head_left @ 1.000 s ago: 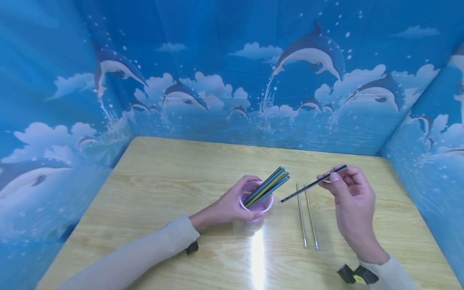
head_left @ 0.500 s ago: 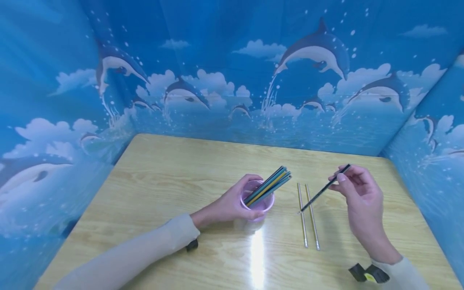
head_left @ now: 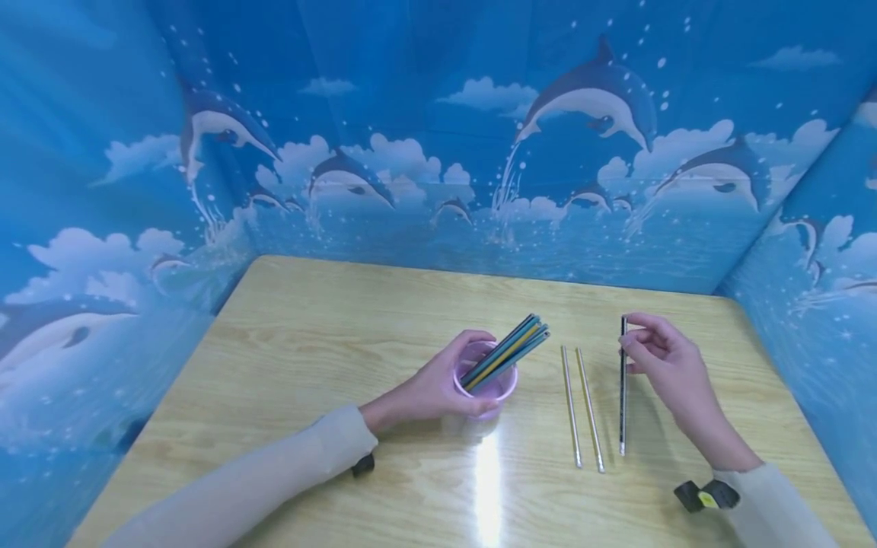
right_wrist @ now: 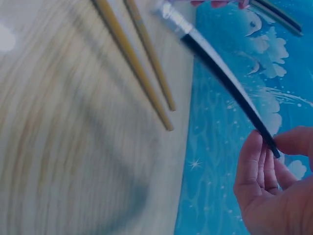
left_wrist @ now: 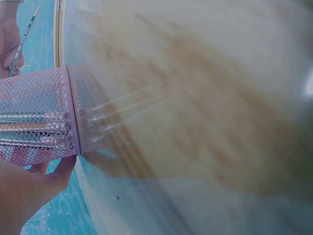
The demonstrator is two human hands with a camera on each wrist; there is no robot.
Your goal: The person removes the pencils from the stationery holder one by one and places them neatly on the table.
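Note:
My left hand [head_left: 435, 387] grips a pink mesh pencil cup [head_left: 505, 390], fingers and thumb round its side. Several pencils [head_left: 508, 352], mostly green with a yellow one among them, lean out of the cup toward the upper right. In the left wrist view the cup's mesh wall [left_wrist: 29, 90] shows pencil ends inside. My right hand [head_left: 671, 369] pinches a dark pencil [head_left: 623, 396] near its upper end, its silvery end pointing toward me. Left of it, a pair of pencils, one silvery [head_left: 572, 411] and one golden [head_left: 590, 411], lie nearly parallel on the table.
The wood-grain table [head_left: 329, 327] has a bright light reflection near its front middle. Blue curtains [head_left: 411, 228] printed with dolphins and clouds stand behind it and along both sides.
My right hand has moved right and turned the dark pencil from slanting toward the cup to lining up beside the lying pair. My left hand and the cup stay put.

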